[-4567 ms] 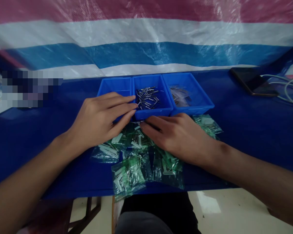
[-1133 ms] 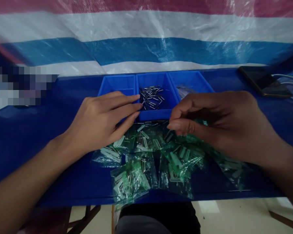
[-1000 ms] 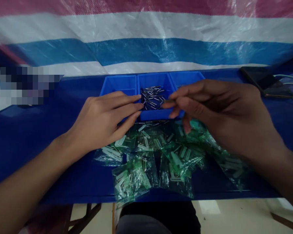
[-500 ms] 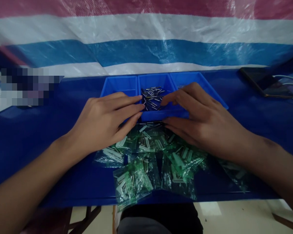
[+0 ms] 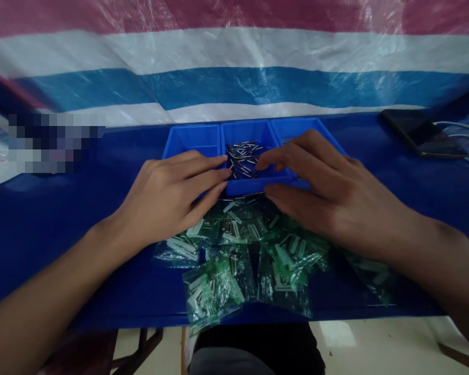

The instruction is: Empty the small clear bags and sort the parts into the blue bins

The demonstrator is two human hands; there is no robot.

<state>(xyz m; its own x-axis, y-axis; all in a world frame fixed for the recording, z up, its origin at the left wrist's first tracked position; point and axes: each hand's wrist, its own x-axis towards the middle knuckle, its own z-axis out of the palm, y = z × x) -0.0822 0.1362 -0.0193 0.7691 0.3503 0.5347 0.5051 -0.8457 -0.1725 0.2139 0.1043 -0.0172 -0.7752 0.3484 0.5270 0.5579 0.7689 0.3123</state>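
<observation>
Slim metal screws (image 5: 243, 152) lie heaped in the middle blue bin (image 5: 250, 185). My left hand (image 5: 168, 195) stretches across the left blue bin (image 5: 193, 135), fingers extended and tips at the wall between the two bins. My right hand (image 5: 322, 195) arches over the right blue bin (image 5: 297, 125). Its index fingertip dips into the middle bin beside the screws, while the thumb stays apart in front of the bin's front wall. No held item shows in either hand. A few screws lie along the front of the middle bin. What the right bin holds is mostly hidden.
Several green clear bags (image 5: 214, 291) with pale wall plugs and screws lie between the bins and the table's near edge. A dark phone (image 5: 422, 133) with white cables is at the right. Striped plastic sheeting (image 5: 234, 49) hangs behind the blue table (image 5: 113, 291).
The right hand's index finger has shifted slightly left at the screws, and its thumb has lifted a little. The left hand stays nearly in place. The view has tilted slightly.
</observation>
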